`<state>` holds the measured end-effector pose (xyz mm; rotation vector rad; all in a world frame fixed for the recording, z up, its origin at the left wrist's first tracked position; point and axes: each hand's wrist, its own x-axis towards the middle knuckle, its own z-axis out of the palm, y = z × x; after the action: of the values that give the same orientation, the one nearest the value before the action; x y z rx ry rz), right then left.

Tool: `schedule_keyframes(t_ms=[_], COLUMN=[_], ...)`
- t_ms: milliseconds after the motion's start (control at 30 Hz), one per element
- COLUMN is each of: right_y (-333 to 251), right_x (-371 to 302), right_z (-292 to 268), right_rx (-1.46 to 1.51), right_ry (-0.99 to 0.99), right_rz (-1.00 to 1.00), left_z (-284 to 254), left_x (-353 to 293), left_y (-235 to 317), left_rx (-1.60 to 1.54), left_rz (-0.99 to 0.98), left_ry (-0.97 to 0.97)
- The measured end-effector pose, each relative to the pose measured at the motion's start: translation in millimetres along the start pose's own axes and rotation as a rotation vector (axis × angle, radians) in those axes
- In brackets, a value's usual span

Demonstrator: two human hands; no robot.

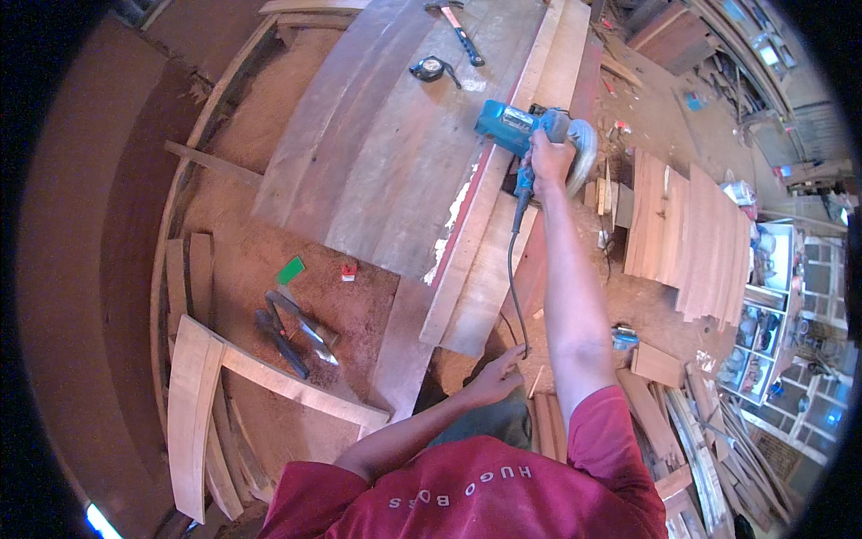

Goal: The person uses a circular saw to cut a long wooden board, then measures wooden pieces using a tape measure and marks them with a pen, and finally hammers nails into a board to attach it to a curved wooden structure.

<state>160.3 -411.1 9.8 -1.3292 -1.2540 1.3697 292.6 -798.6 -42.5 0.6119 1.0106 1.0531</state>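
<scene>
My right hand (549,162) is wrapped round the handle of a blue circular saw (510,126), my arm stretched far forward. The saw rests over a long pale board (485,229) that lies along the right edge of the wide plank panel. Its round blade guard sticks out past the board's right side. From the handle a dark power cord (513,269) runs back toward me. My left hand (496,379) is low near my body, its fingertips closed on this cord.
A hammer (464,40) and a tape measure (432,69) lie on the panel (377,153). On the dusty surface at left are a chisel (316,332), a dark-handled tool (280,343) and a green piece (291,270). Curved wooden parts (193,395) stand nearby; offcuts (691,422) lie right.
</scene>
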Motion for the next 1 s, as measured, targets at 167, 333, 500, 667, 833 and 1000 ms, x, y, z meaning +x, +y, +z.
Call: schedule_keyframes(t_ms=[167,333,500,667,833,1000], right_y=[3.2,0.4,-16.4,-12.6,-21.7,-12.1], right_x=[13.9,28.8,31.6,51.5,47.4,74.1], right_z=[0.1,-1.2,9.9,-1.1,27.2,-4.0], right_rx=[0.032,0.004,0.012,-0.006,0.024,-0.005], right_ry=[0.013,0.032,0.019,0.052,-0.02,0.018], right_rz=[-0.044,-0.053,-0.053,-0.06,-0.046,-0.035], left_z=[10.2,15.7,19.9,18.5,14.7,35.0], left_x=[25.7,56.3,110.4,166.2,165.6,72.5], left_y=[-2.3,1.6,-17.6,-0.8,-109.4,-52.5], left_rx=[0.044,0.075,0.129,0.435,0.407,-0.445], left_rz=[0.055,0.057,0.228,0.106,-0.115,-0.701], left_ry=[0.03,0.041,-0.025,-0.187,0.013,0.2])
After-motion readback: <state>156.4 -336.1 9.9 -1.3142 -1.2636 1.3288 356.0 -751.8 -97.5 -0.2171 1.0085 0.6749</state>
